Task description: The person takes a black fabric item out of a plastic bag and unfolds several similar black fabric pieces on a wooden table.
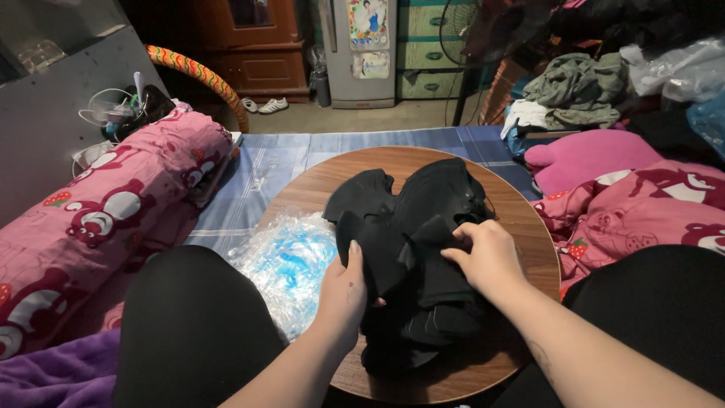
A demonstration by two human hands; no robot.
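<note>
Left hand (pixel 345 291) clasped on the near-left edge of the black fabric pile (pixel 411 249), steadying it mid-table (pixel 317 185). Right hand (pixel 487 257) pinching a top piece, grip closed. Clear plastic bag (pixel 287 264) overhanging the table's left edge.

Single view only, worn on the head, tilted steeply down and forward over the lap. Close to the round brown wooden desk (pixel 529 227), which fills the middle of the frame, with both forearms entering from the bottom edge. Farther off, along the top edge, the grey upright fridge (pixel 361 53) and dark wooden cabinet (pixel 253 45) across the room.
</note>
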